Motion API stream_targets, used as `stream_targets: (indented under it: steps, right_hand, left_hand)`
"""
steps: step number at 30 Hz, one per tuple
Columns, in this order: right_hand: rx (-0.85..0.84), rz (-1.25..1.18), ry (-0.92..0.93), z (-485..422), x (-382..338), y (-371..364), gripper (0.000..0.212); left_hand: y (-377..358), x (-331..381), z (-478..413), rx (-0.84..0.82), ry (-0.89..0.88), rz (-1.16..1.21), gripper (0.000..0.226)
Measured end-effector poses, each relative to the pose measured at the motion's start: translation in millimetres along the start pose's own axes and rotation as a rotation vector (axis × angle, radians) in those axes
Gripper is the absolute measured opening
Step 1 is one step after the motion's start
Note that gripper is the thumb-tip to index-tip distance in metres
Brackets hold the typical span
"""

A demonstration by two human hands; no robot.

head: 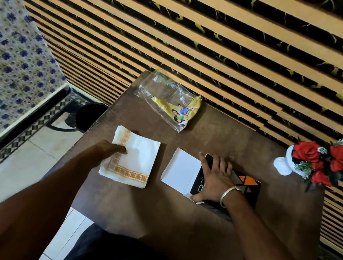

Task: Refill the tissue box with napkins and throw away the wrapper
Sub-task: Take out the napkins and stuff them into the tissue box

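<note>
While both hands are on the brown bench [174, 216], one stack of white napkins [136, 158] with an orange patterned border lies at the bench's left side. Left hand [115, 148]: fingers lie on the stack's left edge; whether its grip closes under the stack cannot be told. Right hand [214, 182]: spread wide and flat, palm down on one dark tissue box [245, 183] bearing orange and grey triangles; it presses rather than grasps. One white flap [179, 172] stands open on the box's left end, between box and napkins. One clear plastic wrapper [168, 100] with yellow print lies empty at the bench's far edge, near the striped wall, well apart from both hands. One white vase [282, 164] holding red artificial flowers [328, 160] stands at the far right corner. One dark round bin [89, 113] sits on the floor just beside the bench's left edge. One metal bangle [229, 194] circles the right wrist.
</note>
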State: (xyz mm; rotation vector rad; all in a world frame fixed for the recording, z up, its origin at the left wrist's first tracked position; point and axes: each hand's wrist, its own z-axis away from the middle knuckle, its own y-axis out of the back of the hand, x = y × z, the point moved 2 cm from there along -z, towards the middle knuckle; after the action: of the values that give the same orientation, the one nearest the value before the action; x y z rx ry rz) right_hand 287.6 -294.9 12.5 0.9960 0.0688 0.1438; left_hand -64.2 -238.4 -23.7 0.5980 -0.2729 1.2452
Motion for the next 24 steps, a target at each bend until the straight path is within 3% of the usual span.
stream_targets:
  steps: [3,6,18,24]
  right_hand:
    - [-0.003,-0.001,-0.004,0,-1,0,0.143]
    - [-0.008,-0.001,-0.009,0,-1,-1,0.143]
    - [-0.007,0.035,-0.004,0,-1,-3,0.145]
    - [-0.018,0.04,-0.007,0,-3,-2,0.145]
  left_hand:
    - [11,-4,0,-0.073,0.054,0.022,0.052]
    - [20,-6,-2,-0.145,0.086,0.025,0.054]
    - [21,-10,2,-0.414,0.047,0.057,0.041]
    - [21,-16,-3,-0.465,0.043,0.096,0.04]
